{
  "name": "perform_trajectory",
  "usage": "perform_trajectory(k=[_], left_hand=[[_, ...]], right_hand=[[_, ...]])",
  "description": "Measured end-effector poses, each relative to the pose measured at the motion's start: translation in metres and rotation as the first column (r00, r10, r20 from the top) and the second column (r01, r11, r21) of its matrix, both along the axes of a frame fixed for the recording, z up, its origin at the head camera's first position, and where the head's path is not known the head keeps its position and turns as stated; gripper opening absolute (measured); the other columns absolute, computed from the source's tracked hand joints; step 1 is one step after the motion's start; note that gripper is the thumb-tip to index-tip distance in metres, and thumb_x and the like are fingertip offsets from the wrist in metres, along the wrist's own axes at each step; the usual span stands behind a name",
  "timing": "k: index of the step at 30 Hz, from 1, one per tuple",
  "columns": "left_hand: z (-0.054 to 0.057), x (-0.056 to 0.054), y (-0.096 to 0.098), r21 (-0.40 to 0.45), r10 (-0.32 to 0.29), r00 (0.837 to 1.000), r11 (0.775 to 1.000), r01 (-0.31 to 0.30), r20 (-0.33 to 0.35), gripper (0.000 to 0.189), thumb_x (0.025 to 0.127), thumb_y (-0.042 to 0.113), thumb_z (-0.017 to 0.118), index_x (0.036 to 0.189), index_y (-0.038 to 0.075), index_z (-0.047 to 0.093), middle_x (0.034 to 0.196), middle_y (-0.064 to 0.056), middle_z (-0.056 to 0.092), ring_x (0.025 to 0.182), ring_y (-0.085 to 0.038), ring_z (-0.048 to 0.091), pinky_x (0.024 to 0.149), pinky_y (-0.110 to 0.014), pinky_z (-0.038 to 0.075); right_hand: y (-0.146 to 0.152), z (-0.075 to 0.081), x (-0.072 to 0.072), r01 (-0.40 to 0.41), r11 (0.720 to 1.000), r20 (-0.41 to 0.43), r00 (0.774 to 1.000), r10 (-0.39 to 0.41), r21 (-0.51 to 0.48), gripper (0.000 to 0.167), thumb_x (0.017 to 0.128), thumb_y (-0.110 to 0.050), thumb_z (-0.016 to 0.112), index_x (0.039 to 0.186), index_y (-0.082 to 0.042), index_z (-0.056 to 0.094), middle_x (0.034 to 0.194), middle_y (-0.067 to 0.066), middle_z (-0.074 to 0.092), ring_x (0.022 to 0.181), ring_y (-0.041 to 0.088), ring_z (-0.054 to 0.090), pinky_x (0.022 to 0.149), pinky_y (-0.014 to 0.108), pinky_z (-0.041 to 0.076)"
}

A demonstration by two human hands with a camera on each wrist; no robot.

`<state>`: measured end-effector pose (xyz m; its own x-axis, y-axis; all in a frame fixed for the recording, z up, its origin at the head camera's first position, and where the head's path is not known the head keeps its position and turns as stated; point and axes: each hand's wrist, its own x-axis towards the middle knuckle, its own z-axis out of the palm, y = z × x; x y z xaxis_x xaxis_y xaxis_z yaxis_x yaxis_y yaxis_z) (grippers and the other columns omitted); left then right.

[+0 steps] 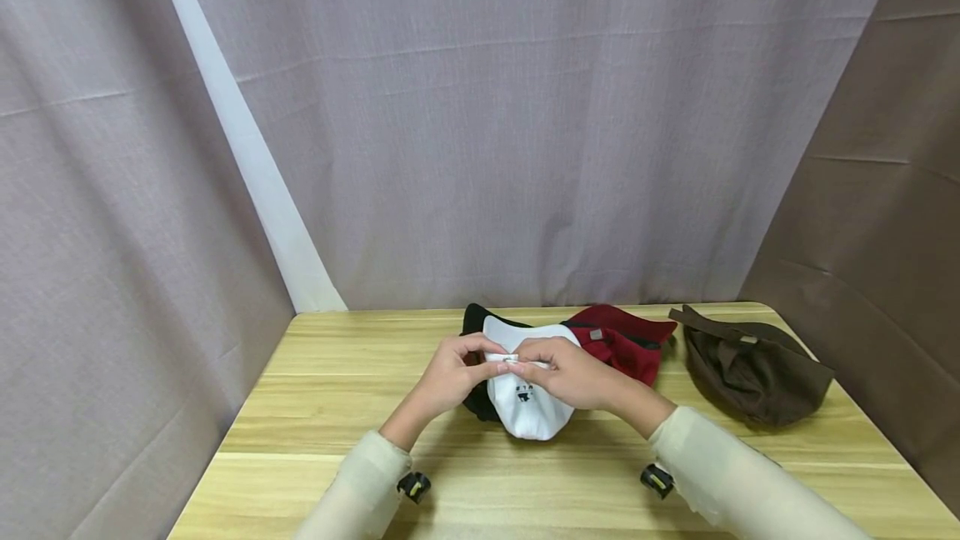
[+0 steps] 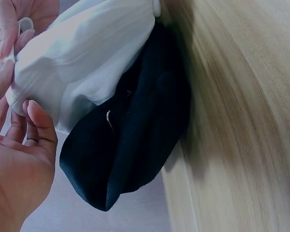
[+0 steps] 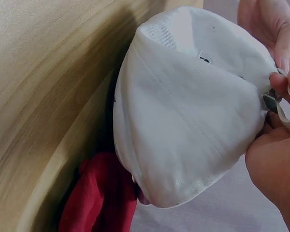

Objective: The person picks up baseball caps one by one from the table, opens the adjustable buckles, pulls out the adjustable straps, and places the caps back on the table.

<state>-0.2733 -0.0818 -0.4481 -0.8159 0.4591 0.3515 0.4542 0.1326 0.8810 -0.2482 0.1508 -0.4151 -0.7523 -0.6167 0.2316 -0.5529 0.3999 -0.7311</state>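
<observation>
A white cap with a small dark print is held over the table by both hands. My left hand pinches the cap's back strap between thumb and fingers. From the other side my right hand pinches the same strap, close to a small metal buckle. In the right wrist view the strap forms a loop at the right fingers. Beside the white cap, on the left, lies a black cap, partly hidden by it. A red cap lies behind and to the right.
A dark brown cap sits at the right on the wooden table. Grey curtain hangs behind the far edge, with a brown curtain on the right side. Black wrist devices show below both sleeves.
</observation>
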Motion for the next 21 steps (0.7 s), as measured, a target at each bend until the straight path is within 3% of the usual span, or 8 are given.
perform_trajectory(k=[6,10,21], left_hand=[[-0.001,0.000,0.001,0.017,-0.008,1.000,1.000,0.008,-0.001,0.014,0.091,0.007,0.083,0.105,0.004,0.083,0.098,-0.018,0.078,0.076,-0.003,0.059,0.066,-0.017,0.046],[-0.001,0.001,0.002,0.031,0.000,1.000,1.000,0.000,0.013,0.013,0.091,0.006,0.082,0.104,0.004,0.082,0.098,-0.019,0.077,0.076,-0.003,0.058,0.066,-0.017,0.046],[0.001,0.005,0.004,0.016,0.053,0.998,0.998,-0.054,0.016,0.013,0.092,0.007,0.082,0.104,0.004,0.082,0.097,-0.018,0.076,0.071,-0.005,0.055,0.064,-0.018,0.045]], right_hand=[[0.002,-0.001,0.000,-0.011,1.000,0.027,1.000,0.012,-0.010,0.034,0.110,-0.024,0.060,0.084,-0.005,0.072,0.096,0.013,0.070,0.090,0.008,0.059,0.080,0.024,0.049],[0.001,-0.002,0.001,0.007,1.000,0.019,1.000,-0.006,-0.015,0.036,0.110,-0.026,0.062,0.082,-0.005,0.071,0.091,0.008,0.069,0.086,0.006,0.059,0.077,0.024,0.050],[-0.011,0.001,0.002,0.124,0.991,-0.106,0.987,-0.117,0.054,0.031,0.105,-0.031,0.069,0.080,-0.013,0.073,0.080,-0.010,0.064,0.075,0.002,0.056,0.067,0.022,0.049]])
